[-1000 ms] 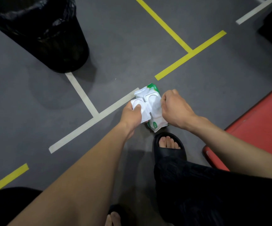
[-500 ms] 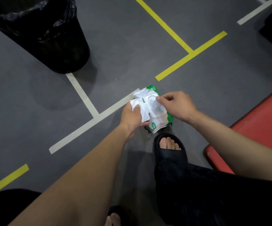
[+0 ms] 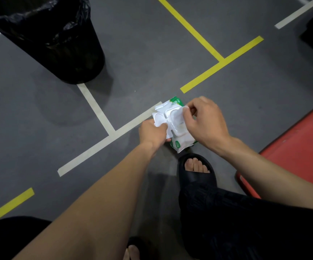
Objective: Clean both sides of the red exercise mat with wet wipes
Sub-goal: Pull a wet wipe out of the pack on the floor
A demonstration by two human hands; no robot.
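- Red exercise mat: lies flat on the grey floor at your right, only its near corner in view, well apart from both hands. No wipe touches it; cleaning looks not yet begun.
- Wet wipes pack: white and green, held in the air in front of you, above your sandalled foot. Its white flip lid stands open on the left side.
- Left hand: fingers curled round the pack's left edge by the lid, thumb on top, steadying it.
- Right hand: thumb and forefinger pinched together at the pack's opening, on what looks like the edge of a wipe; other fingers loosely curled. Whether a sheet has come free, you cannot tell.
- Step in hand, as a judgement: drawing the first wipe out of the pack.
- Next move calls for a straight pull away from the opening while your left hand grips firm, so one sheet comes and not a bunch. Then turn right and carry it down to the mat.
- Outward: black-lined bin stands upper left, handy for spent wipes. White and yellow tape lines cross the floor.
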